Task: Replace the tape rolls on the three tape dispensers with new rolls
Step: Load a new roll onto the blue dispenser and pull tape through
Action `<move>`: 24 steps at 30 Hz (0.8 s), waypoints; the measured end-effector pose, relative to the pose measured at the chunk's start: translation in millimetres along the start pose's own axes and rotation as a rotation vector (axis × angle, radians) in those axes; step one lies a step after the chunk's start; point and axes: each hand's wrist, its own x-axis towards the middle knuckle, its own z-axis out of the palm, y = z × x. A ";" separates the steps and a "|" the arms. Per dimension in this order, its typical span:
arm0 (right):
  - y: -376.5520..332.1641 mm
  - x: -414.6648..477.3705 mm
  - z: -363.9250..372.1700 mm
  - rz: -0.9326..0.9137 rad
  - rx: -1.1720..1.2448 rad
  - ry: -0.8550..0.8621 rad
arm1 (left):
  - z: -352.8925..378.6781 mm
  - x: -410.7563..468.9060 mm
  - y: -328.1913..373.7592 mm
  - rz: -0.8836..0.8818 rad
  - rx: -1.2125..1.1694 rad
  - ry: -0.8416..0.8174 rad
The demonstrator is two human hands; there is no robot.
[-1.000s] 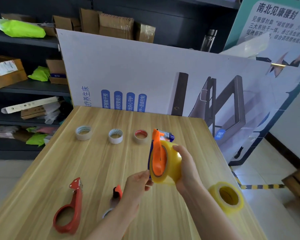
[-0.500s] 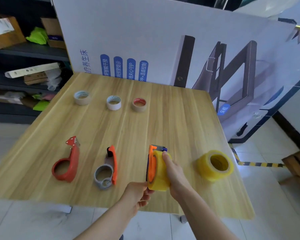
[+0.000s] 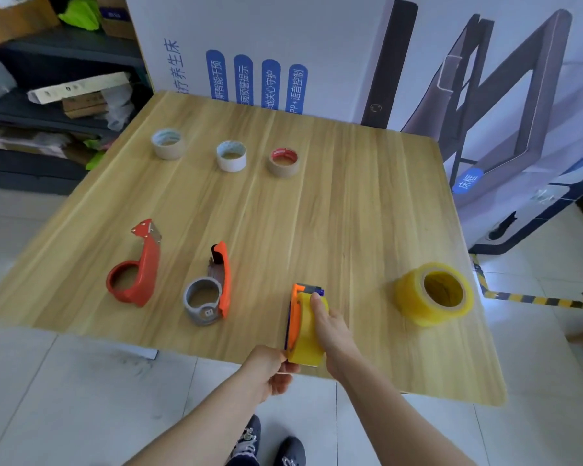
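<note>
An orange dispenser [image 3: 295, 314] carrying a yellow tape roll [image 3: 307, 334] stands on edge near the table's front edge. My right hand [image 3: 332, 331] grips the roll from the right, and my left hand [image 3: 272, 369] pinches its lower front. To the left, a red dispenser [image 3: 138, 267] and a grey-and-orange dispenser [image 3: 211, 290] lie flat with no roll in them. A second yellow roll [image 3: 433, 294] lies at the right. Three nearly bare cores sit in a row at the back: one with a pale rim [image 3: 167, 143], a white one [image 3: 231, 156] and one with a red rim [image 3: 284, 162].
The wooden table [image 3: 317, 223] ends just in front of my hands, above a tiled floor and my shoes [image 3: 270, 445]. A large printed board [image 3: 317, 45] stands behind the table. Dark shelves with boxes and bags [image 3: 54, 79] fill the left.
Both hands brought the orange dispenser with its yellow roll down from mid-air to the table's front edge. The view tilted downward.
</note>
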 end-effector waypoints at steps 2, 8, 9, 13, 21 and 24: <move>4.1 7.5 3.5 0.000 -0.019 0.004 | -0.1 6.7 0.0 -0.016 0.011 -0.014; 16.3 18.9 12.5 -0.043 -0.088 0.019 | -1.5 17.9 1.4 -0.045 0.131 -0.042; 17.2 18.9 13.8 -0.053 -0.084 0.022 | -2.7 19.3 0.9 -0.050 0.173 -0.044; 18.7 19.1 15.7 -0.072 -0.116 0.025 | -10.6 18.4 4.5 0.029 0.414 0.010; 12.8 16.2 14.4 -0.030 -0.241 0.003 | -10.9 -3.3 40.3 0.532 0.721 0.223; 5.7 11.6 4.8 -0.063 -0.410 0.016 | -10.2 -10.6 54.2 0.583 0.905 0.242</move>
